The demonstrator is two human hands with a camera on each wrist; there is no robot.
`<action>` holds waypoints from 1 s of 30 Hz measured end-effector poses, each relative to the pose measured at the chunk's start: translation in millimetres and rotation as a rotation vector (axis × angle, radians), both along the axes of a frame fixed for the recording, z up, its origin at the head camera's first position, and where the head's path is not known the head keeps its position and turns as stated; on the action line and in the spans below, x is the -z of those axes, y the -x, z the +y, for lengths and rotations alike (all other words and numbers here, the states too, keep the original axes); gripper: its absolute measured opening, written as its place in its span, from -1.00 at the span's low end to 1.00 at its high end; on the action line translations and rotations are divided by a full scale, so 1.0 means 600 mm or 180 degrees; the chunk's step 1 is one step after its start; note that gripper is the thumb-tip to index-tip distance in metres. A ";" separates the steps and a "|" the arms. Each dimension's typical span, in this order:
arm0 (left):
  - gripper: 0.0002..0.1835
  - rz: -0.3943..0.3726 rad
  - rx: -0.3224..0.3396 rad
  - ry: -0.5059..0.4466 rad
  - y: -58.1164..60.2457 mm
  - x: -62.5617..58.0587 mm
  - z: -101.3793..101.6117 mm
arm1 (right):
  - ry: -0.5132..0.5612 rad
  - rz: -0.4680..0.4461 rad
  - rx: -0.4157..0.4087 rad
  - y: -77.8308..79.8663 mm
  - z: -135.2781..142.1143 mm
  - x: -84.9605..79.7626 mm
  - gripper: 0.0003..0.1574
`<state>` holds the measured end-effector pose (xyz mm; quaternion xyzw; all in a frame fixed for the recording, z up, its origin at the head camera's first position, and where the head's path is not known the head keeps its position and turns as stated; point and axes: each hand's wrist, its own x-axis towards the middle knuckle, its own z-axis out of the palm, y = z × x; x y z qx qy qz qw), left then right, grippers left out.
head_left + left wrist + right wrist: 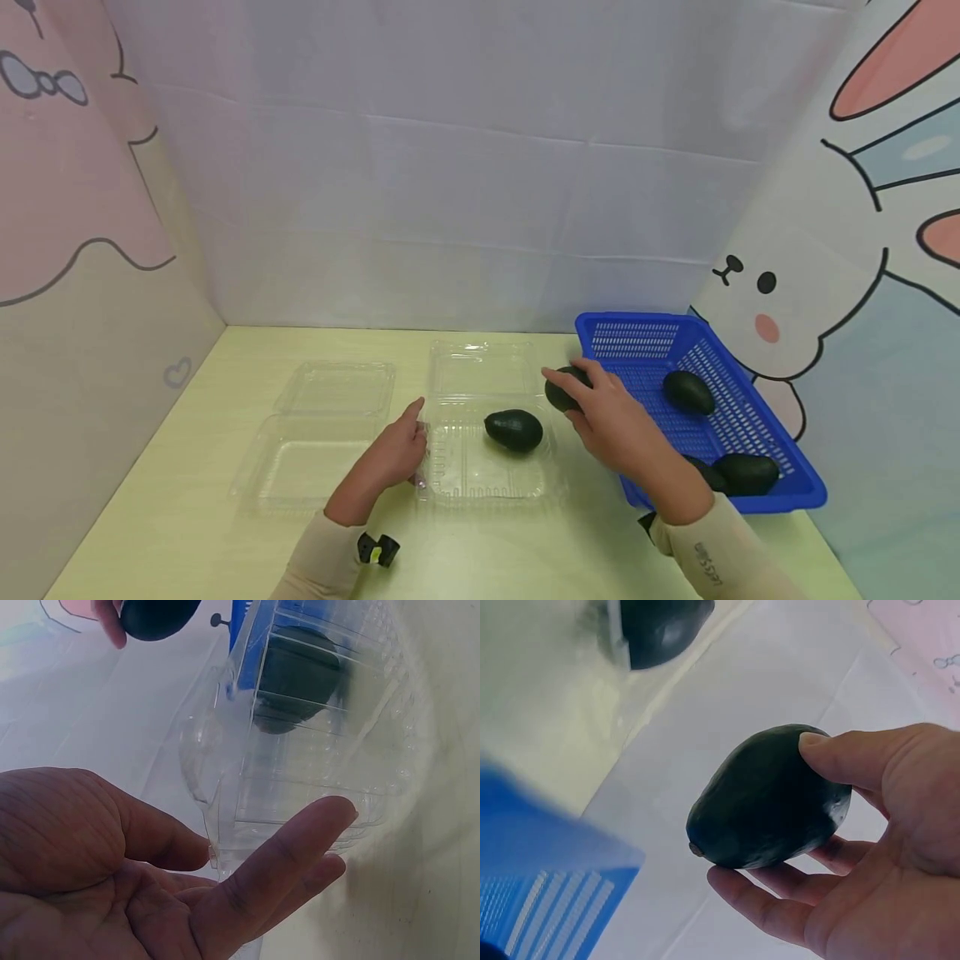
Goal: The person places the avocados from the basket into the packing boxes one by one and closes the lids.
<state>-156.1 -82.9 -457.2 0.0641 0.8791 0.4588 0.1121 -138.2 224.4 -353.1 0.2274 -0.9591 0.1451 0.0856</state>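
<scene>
My right hand (pixel 618 425) holds a dark green avocado (pixel 769 799) between thumb and fingers, raised between the blue basket and the clear plastic clamshell container. A second avocado (pixel 513 431) lies in the base of that open clamshell container (pixel 465 492). At the container's left side, my left hand (pixel 393 454) pinches its edge; in the left wrist view the thumb is on one side of the rim and the fingers (pixel 277 862) are on the other. Through the clear wall, the avocado inside (pixel 300 675) shows dark.
A blue plastic basket (pixel 626 320) stands at the right with several avocados, including one avocado (pixel 688 392) near its middle; my right forearm partly covers others. Left of my left hand lies another open clear container (pixel 315 467). A pale curtain (pixel 450 208) closes off the table's back.
</scene>
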 end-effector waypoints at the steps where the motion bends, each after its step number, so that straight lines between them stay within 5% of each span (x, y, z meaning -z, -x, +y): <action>1: -0.38 -0.0010 0.0006 -0.0004 0.000 -0.001 0.000 | -0.0004 0.0000 -0.0024 0.000 -0.006 0.002 -0.22; 30: -0.39 -0.0079 -0.0026 0.0004 0.003 -0.001 -0.002 | -0.0366 -0.0371 -0.0359 -0.037 -0.104 0.103 -0.23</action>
